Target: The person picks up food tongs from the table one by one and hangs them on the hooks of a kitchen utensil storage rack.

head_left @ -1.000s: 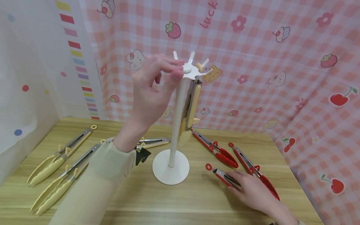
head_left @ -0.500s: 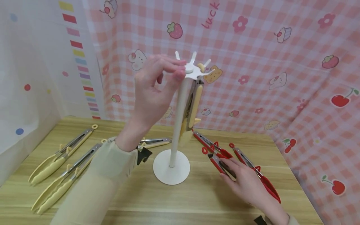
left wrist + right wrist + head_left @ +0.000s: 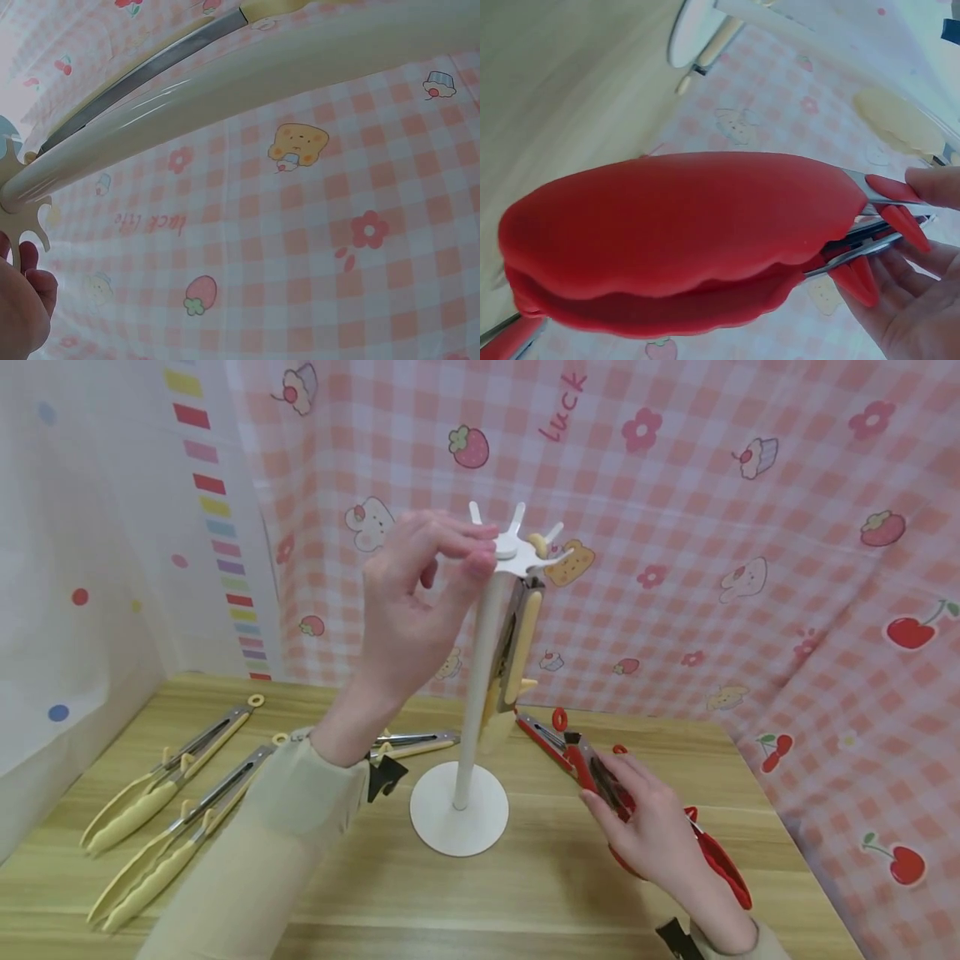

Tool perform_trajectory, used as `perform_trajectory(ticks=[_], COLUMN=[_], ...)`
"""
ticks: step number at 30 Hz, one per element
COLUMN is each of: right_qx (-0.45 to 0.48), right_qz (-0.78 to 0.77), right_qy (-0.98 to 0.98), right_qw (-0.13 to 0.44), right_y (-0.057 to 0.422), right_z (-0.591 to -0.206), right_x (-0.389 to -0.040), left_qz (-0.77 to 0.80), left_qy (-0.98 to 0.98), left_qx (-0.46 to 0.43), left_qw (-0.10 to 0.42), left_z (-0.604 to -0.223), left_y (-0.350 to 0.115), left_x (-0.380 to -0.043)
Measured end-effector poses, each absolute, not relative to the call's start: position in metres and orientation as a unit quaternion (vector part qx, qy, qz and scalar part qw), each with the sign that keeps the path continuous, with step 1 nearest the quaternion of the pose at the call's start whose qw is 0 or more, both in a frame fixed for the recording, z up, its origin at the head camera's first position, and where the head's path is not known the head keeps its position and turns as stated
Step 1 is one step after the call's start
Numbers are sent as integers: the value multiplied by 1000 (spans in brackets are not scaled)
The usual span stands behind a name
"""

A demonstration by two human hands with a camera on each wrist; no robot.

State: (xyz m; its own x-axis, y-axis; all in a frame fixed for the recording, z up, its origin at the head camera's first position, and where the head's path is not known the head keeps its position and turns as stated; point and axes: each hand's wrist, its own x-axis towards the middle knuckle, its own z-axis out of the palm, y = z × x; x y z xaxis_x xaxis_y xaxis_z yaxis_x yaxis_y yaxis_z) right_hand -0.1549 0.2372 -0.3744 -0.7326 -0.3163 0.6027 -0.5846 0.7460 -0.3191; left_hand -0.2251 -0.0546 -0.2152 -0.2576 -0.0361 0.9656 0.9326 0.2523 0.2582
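Observation:
My left hand pinches the edge of the hooked top of a white stand, near its upper end. From one of its hooks hang pale yellow tongs, alongside the pole; the left wrist view shows their metal arm next to it. To the right of the stand, my right hand grips red tongs raised off the table, their ring pointing up and away. In the right wrist view, thumb and fingers close around the handle, and the red scalloped heads lie nearly together.
Two pale yellow tongs lie at the left of the wooden table, with another behind the stand. Red tongs lie at the back right, and more red tongs are partly hidden by my right hand. A checked curtain hangs behind.
My right hand has lifted the red tongs from the table and moved them up and away, their ring end rising toward the back. My left hand keeps its place at the stand's top.

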Motion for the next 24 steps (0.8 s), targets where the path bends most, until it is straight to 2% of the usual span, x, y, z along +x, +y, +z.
perform_trajectory(ticks=[9,24], right_qx=[263,268], right_qz=[334,363], right_qy=[-857,-833], right_qw=[292,320], right_y=[226,213], right_z=[-362,-337], right_x=[-157,-155], left_qz=[-502,-492], left_qy=[-626,-618], left_qx=[-356,-366], left_qw=[478,492], left_z=[-216,-215], left_y=[-56,-55], left_x=[-224,-225])
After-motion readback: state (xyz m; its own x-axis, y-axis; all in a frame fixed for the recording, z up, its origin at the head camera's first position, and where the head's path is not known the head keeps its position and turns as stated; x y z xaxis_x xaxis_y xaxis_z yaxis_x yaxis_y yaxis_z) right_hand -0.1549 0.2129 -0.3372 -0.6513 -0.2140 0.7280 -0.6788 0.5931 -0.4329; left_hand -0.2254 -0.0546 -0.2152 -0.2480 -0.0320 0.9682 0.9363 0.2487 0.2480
